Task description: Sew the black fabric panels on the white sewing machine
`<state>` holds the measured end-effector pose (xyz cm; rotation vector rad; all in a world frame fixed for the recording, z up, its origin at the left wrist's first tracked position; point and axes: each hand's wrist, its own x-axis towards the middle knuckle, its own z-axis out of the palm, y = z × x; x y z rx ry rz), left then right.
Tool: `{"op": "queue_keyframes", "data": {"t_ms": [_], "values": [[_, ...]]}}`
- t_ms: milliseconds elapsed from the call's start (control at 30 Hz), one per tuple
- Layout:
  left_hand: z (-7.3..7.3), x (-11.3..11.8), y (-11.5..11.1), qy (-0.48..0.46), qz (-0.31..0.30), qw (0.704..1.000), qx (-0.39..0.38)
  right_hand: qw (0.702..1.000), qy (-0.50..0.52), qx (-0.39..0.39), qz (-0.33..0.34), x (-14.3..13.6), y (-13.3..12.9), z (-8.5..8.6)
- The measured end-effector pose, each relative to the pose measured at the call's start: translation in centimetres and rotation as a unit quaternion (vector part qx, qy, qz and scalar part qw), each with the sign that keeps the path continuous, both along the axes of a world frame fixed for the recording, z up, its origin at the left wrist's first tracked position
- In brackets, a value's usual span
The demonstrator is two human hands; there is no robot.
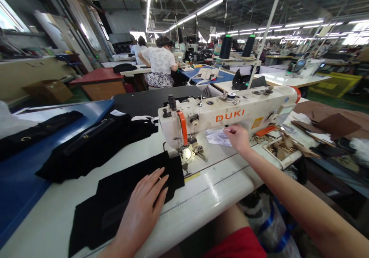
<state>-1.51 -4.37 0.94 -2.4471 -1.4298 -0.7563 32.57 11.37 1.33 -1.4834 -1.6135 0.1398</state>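
My left hand (147,200) lies flat, fingers stretched out, on a black fabric panel (115,192) with notched edges. The panel spreads over the white machine table, its right end just in front of the needle area. Under the arm of a white sewing machine (207,116) marked DUKI, my right hand (238,137) is closed in a pinch. Its fingertips are at a thin white slip on the edge of a small pile of white slips (217,137). Whether the pinched slip is lifted off the pile, I cannot tell. The presser foot (184,148) stands left of the pile, lit by a lamp.
Black bag pieces (86,143) lie at the left, beside a blue board (17,196). A tray (282,150) of small parts sits at the table's right, near brown sheets (337,127). Thread cones (225,47) stand behind the machine. A co-worker (160,62) sits farther back.
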Motion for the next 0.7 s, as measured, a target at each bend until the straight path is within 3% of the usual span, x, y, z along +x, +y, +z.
{"op": "queue_keyframes", "data": {"t_ms": [100,333,600,700], "values": [[-0.3,0.0,0.0,0.006,-0.004,1.0,0.008,1.0,-0.001,-0.012,-0.001,0.4,0.6,-0.5],[-1.1,-0.1,-0.1,0.007,-0.001,1.0,-0.021,0.998,-0.009,-0.049,0.029,1.5,-0.8,-2.4],[-0.6,-0.1,0.1,0.008,0.004,1.0,-0.018,0.999,0.003,-0.033,0.025,2.0,-0.8,-1.6],[-0.3,-0.5,-0.3,0.003,0.005,1.0,-0.006,0.998,-0.021,-0.006,0.058,1.7,-1.9,-0.8]]}}
